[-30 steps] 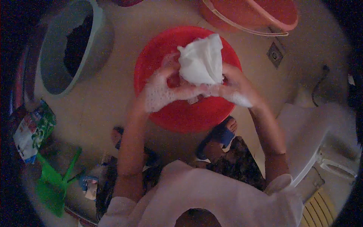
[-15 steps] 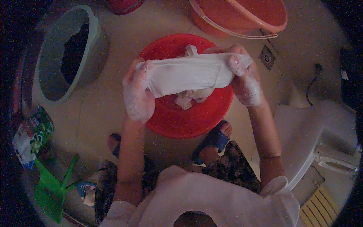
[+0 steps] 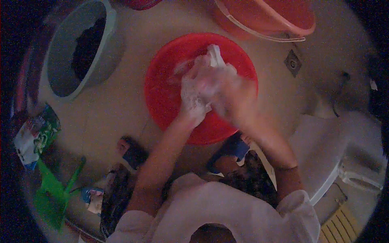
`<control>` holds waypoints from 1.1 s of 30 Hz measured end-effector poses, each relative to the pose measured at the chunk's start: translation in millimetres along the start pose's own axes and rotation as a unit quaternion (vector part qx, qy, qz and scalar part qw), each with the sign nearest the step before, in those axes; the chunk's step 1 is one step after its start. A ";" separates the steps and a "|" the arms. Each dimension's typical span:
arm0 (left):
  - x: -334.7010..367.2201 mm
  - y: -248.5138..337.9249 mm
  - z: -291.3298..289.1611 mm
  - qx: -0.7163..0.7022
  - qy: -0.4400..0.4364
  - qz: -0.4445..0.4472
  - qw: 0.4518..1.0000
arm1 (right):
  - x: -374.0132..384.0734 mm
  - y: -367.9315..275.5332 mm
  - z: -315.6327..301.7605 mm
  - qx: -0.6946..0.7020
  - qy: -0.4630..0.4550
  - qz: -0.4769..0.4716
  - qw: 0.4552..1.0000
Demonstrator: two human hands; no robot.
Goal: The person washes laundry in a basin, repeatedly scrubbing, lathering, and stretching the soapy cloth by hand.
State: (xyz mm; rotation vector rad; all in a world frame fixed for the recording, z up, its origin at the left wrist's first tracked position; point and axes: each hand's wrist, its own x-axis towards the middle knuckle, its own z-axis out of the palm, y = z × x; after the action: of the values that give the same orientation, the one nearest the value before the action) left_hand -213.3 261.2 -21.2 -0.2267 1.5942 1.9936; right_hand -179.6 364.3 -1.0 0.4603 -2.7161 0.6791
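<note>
Through the head camera I look down on two bare hands close together over a round, shallow, glossy red basin (image 3: 162, 103) on a smooth beige tiled floor (image 3: 103, 121). The left hand (image 3: 193, 91) is coated in white, bubbly lather from the fingers to the wrist. The right hand (image 3: 233, 95) meets it from the other side, smeared by blur. A soft white cloth (image 3: 215, 56) is at the hands, above the basin; a folded strip pokes out beyond the fingers, and a small pale piece shows beneath them. Foam and blur hide the fingers, so I cannot tell whether either hand is clenched on the cloth or loose against it.

To the left I see a deep, pale grey-green tub (image 3: 108, 52) with a thick rounded rim, holding a dark, crumpled heap (image 3: 87, 50). Beyond the basin, toward the right, is a wide orange-red bucket (image 3: 235, 24) with a thin, pale curved handle (image 3: 263, 34). Near it, a square, dark drain cover (image 3: 293, 63) with a round centre is set in the floor. At my lower left, a shiny, crinkled green-and-white packet (image 3: 36, 137) is just beside a flat, bright green dustpan (image 3: 48, 192).
</note>
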 end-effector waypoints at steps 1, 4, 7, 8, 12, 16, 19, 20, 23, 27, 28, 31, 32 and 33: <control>7.2 -7.4 1.8 0.128 0.023 0.102 0.986 | -4.5 -14.5 17.6 0.079 0.081 0.028 0.993; 25.9 -39.0 -0.1 0.480 0.077 0.380 0.787 | -9.8 41.2 48.7 -0.154 -0.143 0.009 0.978; 36.2 -69.3 -15.9 0.413 -0.003 0.315 0.855 | 36.4 62.7 42.7 -0.015 -0.021 0.085 0.996; 40.8 -76.2 -20.3 0.374 -0.044 0.281 0.883 | 27.0 56.7 52.2 -0.013 -0.020 0.086 0.996; 54.9 -83.9 -17.0 0.610 0.086 0.490 0.617 | 14.3 18.2 53.0 0.130 0.158 -0.087 0.975; 22.3 -28.9 1.3 0.377 -0.032 0.135 0.916 | 12.8 48.3 69.9 -0.004 -0.008 0.163 0.987; 32.0 -77.4 -23.3 0.096 -0.079 0.064 0.990 | -14.9 27.5 130.7 -0.042 0.258 0.164 0.951; 36.7 -88.8 -30.6 -0.007 -0.092 0.050 0.995 | 2.1 37.1 101.4 0.019 0.155 0.181 0.971; 19.7 -34.0 -9.7 -0.041 -0.057 0.029 0.997 | 14.1 81.9 49.9 0.367 -0.051 0.306 0.877; 25.4 -7.7 -21.4 0.089 -0.038 0.042 0.994 | 0.8 64.8 13.0 0.173 -0.270 0.183 0.929; 26.9 -7.5 -20.5 0.129 -0.062 0.043 0.989 | -1.8 73.2 12.4 0.173 -0.272 0.182 0.929; 27.6 6.7 -21.9 0.425 -0.165 0.157 0.876 | -12.3 100.8 -0.2 0.409 -0.220 0.131 0.876; 29.1 1.0 -23.0 0.425 -0.167 0.156 0.876 | -17.6 101.0 -3.0 0.409 -0.219 0.133 0.876; 30.4 -5.3 -23.4 0.434 -0.177 0.251 0.847 | -22.3 97.5 -6.5 0.465 -0.177 0.185 0.847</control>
State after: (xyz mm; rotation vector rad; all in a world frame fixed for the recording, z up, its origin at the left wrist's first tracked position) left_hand -240.5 249.8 -46.3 0.9339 2.2362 1.2867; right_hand -194.7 454.3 -42.5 0.2564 -2.6205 2.2429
